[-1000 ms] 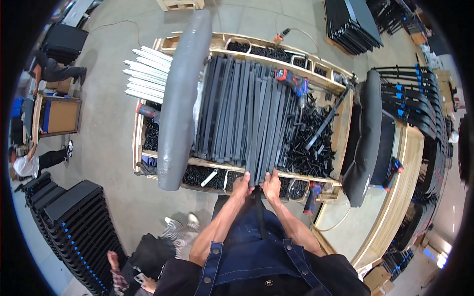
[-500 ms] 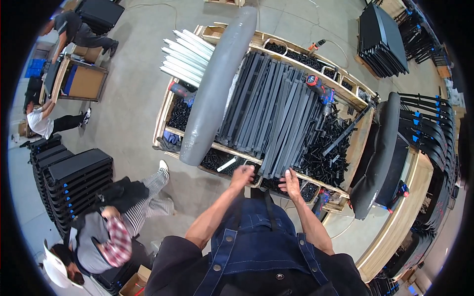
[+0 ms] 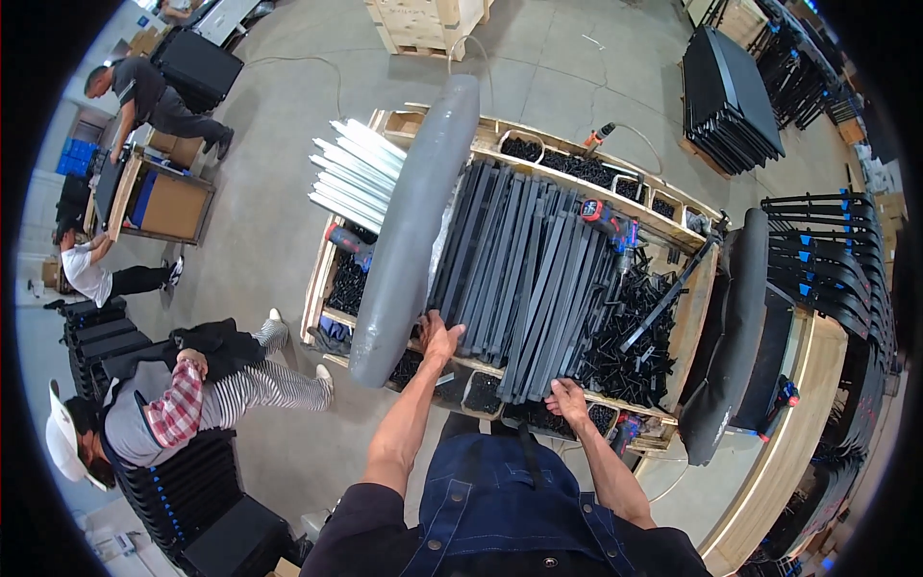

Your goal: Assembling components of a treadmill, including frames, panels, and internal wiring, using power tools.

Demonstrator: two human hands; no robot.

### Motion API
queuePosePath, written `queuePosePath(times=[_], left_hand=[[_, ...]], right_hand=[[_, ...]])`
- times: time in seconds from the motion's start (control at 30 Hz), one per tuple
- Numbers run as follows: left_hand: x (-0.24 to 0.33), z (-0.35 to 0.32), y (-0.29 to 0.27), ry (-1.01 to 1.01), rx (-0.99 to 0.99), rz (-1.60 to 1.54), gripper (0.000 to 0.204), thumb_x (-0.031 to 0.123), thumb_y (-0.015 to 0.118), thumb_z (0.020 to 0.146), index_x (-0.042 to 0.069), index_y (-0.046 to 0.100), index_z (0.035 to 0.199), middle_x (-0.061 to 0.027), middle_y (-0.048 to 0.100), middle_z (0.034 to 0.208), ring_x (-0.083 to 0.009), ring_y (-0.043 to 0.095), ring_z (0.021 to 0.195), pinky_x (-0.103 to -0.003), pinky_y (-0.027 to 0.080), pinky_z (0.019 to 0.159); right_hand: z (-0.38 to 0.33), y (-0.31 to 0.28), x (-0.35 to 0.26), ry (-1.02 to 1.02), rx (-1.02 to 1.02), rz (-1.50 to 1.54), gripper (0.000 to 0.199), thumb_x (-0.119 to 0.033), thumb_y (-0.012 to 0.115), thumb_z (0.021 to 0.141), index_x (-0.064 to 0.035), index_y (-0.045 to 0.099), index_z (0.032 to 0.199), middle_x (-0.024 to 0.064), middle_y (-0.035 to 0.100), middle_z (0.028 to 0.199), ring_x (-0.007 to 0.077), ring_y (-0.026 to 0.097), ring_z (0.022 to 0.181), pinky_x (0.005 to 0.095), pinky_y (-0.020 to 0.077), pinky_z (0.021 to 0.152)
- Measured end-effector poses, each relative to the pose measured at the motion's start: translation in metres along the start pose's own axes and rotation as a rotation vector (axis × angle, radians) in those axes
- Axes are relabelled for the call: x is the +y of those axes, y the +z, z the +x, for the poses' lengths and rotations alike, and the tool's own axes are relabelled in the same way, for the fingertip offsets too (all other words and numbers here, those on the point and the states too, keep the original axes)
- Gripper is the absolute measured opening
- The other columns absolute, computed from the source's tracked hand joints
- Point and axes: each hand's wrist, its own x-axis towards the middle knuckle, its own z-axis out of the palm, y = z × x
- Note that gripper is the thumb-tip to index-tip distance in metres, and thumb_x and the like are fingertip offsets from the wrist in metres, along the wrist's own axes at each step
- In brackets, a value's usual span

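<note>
A wooden bin holds a row of long black metal bars (image 3: 519,269) in front of me. My left hand (image 3: 439,338) is at the row's left side, close to a long grey padded roll (image 3: 413,231); its thumb is apart from the fingers, whose tips are partly hidden. My right hand (image 3: 567,397) rests at the near ends of the right-hand bars, fingers apart and nothing visibly gripped. Small black parts (image 3: 635,337) lie heaped right of the bars. A red and blue power drill (image 3: 615,229) lies at the bars' far right.
White tubes (image 3: 356,173) stick out left of the roll, above another drill (image 3: 346,238). A second dark padded roll (image 3: 726,337) flanks the bin's right end. One person (image 3: 173,404) walks at left beside stacked black frames (image 3: 183,500). Two more people handle a panel at a cart (image 3: 168,197).
My left hand has moved up and left from the bin's near edge to beside the roll. My right hand stays at the bar ends. The person at left has stepped along, and my view has shifted.
</note>
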Motion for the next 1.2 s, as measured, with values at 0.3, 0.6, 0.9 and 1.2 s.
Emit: queuePosePath(times=[0.3,0.6,0.9,1.2], left_hand=[[0.015,-0.003,0.003,-0.026,-0.093,-0.063,0.086,0.032,0.081,0.082,-0.006,0.035,0.145,-0.0293,0.055,0.136,-0.0444,0.052,0.129,-0.049,0.041,0.110],[0.012,0.016,-0.004,-0.004,-0.207,0.018,0.077,0.032,0.082,0.076,-0.004,0.048,0.135,-0.0302,0.062,0.127,-0.0461,0.058,0.121,-0.051,0.046,0.104],[0.035,-0.001,-0.019,-0.065,-0.497,-0.589,0.037,0.023,0.077,0.080,0.004,0.062,0.108,-0.0059,0.065,0.082,-0.0124,0.062,0.065,-0.031,0.052,0.054],[0.082,-0.048,-0.043,0.058,-0.499,-0.772,0.035,0.033,0.075,0.089,0.003,0.064,0.102,-0.0012,0.061,0.073,-0.0095,0.054,0.054,-0.028,0.044,0.047]], right_hand=[[0.003,-0.001,0.001,-0.030,0.018,0.038,0.051,-0.037,0.061,0.101,0.0012,0.052,0.134,0.0114,0.068,0.083,0.0155,0.065,0.065,0.0278,0.0522,0.057],[0.006,-0.005,0.004,-0.046,0.051,-0.042,0.045,-0.037,0.059,0.102,0.0020,0.059,0.124,0.0093,0.072,0.076,0.0133,0.067,0.061,0.0259,0.0511,0.055],[0.003,-0.007,-0.008,-0.086,0.092,-0.003,0.045,-0.034,0.063,0.100,0.0079,0.061,0.118,0.0114,0.070,0.082,0.0172,0.070,0.067,0.0279,0.0541,0.058],[0.004,-0.007,0.000,-0.090,0.083,-0.035,0.041,-0.030,0.060,0.101,0.0070,0.062,0.118,0.0122,0.071,0.082,0.0175,0.071,0.069,0.0288,0.0545,0.060]])
